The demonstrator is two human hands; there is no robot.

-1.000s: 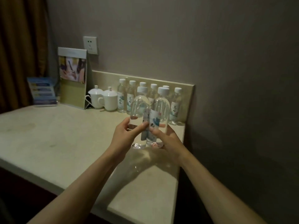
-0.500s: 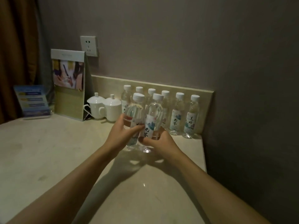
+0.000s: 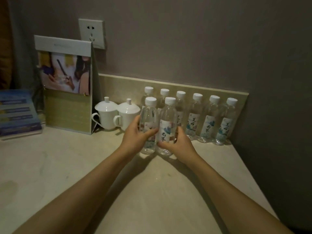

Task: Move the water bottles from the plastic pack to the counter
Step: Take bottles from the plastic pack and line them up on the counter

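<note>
Two clear water bottles with white caps stand side by side on the pale counter (image 3: 152, 191). My left hand (image 3: 135, 139) is wrapped around the left bottle (image 3: 149, 115). My right hand (image 3: 180, 146) grips the right bottle (image 3: 168, 122) low on its label. Both bottle bases look to be touching the counter. Behind them a row of several matching bottles (image 3: 209, 122) lines the low backsplash. No plastic pack is in view.
Two white lidded cups (image 3: 108, 115) sit left of the bottles. A standing card display (image 3: 67, 85) and a blue brochure stack (image 3: 16, 112) are further left. A wall socket (image 3: 92, 33) is above. The counter's right edge meets a dark wall.
Both hands carried the two bottles forward and down toward the row at the back; the bottles now rest on the counter. The camera moved closer.
</note>
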